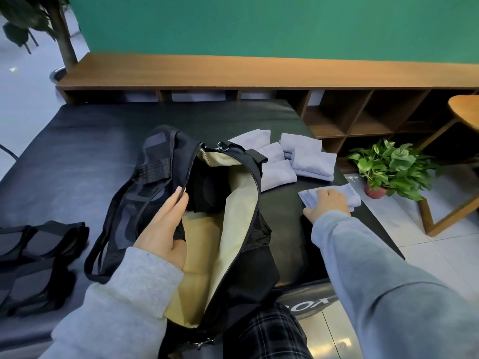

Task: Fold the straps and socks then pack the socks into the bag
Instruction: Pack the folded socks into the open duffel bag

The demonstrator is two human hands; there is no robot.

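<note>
A black bag (160, 177) with a cream lining lies unzipped on the black mat (77, 156). My left hand (163, 229) holds the left edge of its opening, fingers over the zipper rim. My right hand (328, 204) lies on a folded pale lilac sock (350, 194) near the mat's right edge, fingers curled round it. Several more folded lilac socks (311, 161) sit in a cluster behind the bag. Folded black straps (39, 255) lie at the mat's left front.
A wooden shelf unit (259, 71) runs along the green wall behind the mat. A potted plant (388, 167) stands on the floor to the right, by a wooden chair frame (445, 216). My checked trouser leg (267, 332) is below the bag.
</note>
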